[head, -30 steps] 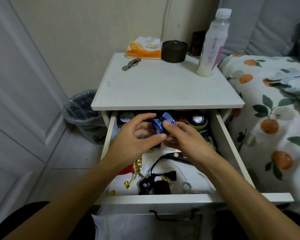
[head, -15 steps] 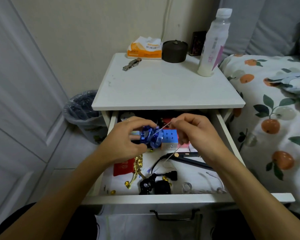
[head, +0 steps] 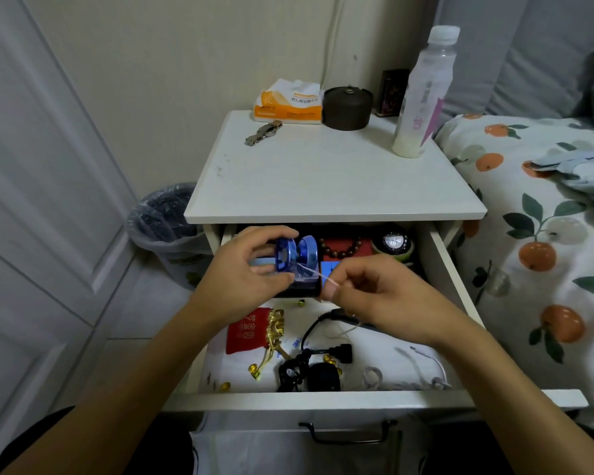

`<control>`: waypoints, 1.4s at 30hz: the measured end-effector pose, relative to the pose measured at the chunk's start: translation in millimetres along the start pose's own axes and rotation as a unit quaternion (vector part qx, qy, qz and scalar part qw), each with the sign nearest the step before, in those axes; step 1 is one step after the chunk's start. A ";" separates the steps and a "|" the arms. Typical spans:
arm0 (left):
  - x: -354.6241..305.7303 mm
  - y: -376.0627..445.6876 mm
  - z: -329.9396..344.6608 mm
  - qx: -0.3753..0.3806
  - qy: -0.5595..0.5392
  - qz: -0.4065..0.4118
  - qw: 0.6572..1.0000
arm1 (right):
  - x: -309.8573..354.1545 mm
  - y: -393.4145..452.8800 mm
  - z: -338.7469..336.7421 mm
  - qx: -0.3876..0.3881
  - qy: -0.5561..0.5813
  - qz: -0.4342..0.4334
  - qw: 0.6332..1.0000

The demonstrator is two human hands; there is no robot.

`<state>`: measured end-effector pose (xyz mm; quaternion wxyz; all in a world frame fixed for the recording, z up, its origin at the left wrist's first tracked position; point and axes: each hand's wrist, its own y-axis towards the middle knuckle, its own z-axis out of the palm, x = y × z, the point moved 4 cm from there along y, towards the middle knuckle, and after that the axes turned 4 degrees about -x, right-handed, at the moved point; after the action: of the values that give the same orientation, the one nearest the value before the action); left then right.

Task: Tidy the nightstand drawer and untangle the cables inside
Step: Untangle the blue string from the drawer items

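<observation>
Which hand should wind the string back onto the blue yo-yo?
The right hand: it already pinches the string, while the left hand grips the yo-yo and steadies it.

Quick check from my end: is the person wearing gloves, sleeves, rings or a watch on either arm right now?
No. Both the left hand and the right hand are bare: no gloves, and no rings on the fingers that show. Both forearms are uncovered down to the bottom of the frame, so no sleeves are in view, and neither wrist carries a watch or band. Dark clothing shows at the lower left corner.

two hands, one yo-yo, one bottle
</observation>
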<state>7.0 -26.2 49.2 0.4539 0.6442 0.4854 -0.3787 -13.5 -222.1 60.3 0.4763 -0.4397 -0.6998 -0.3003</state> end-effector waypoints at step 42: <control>10.1 -7.7 35.5 0.106 -0.163 -0.164 0.967 | -15.7 -6.8 -2.8 -0.046 -0.029 0.028 0.998</control>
<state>0.4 -56.3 27.4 0.3880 0.5298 0.4607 -0.5972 -16.0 -232.6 46.7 0.4431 -0.4893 -0.6860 -0.3061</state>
